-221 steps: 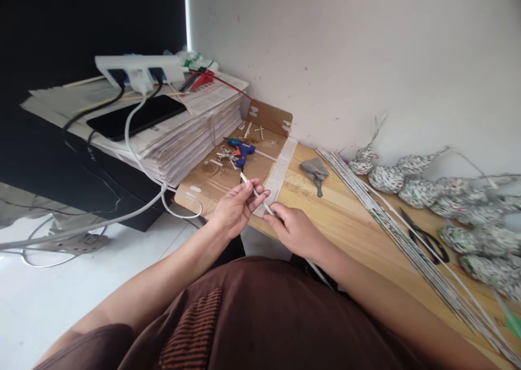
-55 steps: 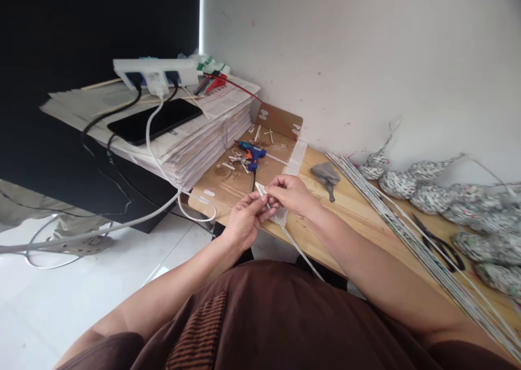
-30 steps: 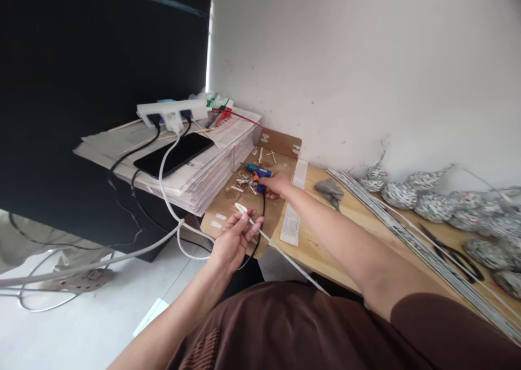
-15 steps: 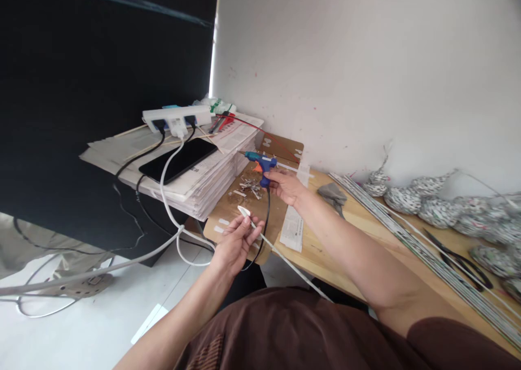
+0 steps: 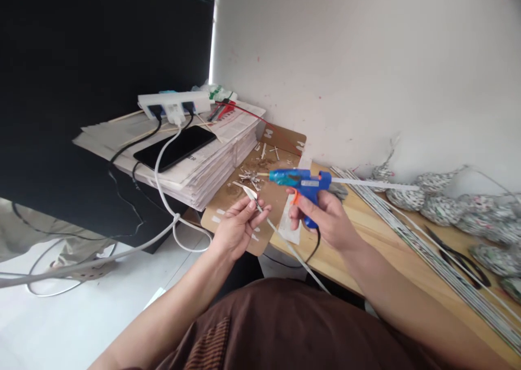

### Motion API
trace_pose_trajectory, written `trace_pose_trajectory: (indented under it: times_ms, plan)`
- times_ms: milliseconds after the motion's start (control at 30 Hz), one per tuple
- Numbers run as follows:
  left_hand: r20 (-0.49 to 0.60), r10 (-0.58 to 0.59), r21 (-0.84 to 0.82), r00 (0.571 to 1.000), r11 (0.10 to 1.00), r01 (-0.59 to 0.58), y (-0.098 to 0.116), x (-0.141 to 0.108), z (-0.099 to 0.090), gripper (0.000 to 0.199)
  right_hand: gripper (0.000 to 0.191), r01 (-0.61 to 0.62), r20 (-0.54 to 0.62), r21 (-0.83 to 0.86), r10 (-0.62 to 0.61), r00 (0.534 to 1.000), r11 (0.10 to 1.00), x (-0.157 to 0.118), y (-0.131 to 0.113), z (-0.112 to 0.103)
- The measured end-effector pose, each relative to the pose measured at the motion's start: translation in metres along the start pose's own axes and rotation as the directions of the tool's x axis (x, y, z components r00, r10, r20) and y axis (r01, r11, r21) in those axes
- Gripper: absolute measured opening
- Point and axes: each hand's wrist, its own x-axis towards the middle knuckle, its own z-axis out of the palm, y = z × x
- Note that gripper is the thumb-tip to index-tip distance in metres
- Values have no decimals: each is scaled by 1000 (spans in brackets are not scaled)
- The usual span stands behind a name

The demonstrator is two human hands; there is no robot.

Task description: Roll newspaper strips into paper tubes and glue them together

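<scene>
In my right hand [image 5: 325, 218] is a blue hot glue gun [image 5: 311, 188], held by its handle with my fingers near the orange trigger. Its nozzle points left, and a long white glue stick [image 5: 374, 184] sticks out of its back. My left hand [image 5: 242, 223] pinches a thin rolled paper strip [image 5: 288, 245] near its pale, flattened, pointed end [image 5: 249, 192]. The strip's other end runs down towards my lap. The nozzle is apart from the strip, a little above and to its right. Below both hands lies a brown cardboard sheet [image 5: 272, 229] with paper scraps [image 5: 250, 177] on it.
On the left, a newspaper stack [image 5: 215, 180] carries a phone [image 5: 175, 148] and a power strip [image 5: 177, 103]. A white cable [image 5: 160, 180] hangs beside my left arm. On the right lie long paper rods [image 5: 402, 229], black scissors [image 5: 459, 259] and woven paper shapes [image 5: 443, 207].
My right hand has lifted the glue gun off the cardboard area and brought it right and nearer, turning it side-on. My left hand stays nearly in place with the paper strip.
</scene>
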Motion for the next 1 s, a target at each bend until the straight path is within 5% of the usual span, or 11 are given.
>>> trace_pose_trajectory:
  times_ms: [467, 1000]
  plan:
    - [38, 28, 64, 999, 997, -30, -4, -7, 21, 13, 28, 74, -20, -457, -94, 995, 886, -39, 6, -6]
    - [44, 18, 73, 999, 997, -21, -9, -12, 26, 12, 23, 105, -28, -541, -142, 989, 835, -45, 5, -13]
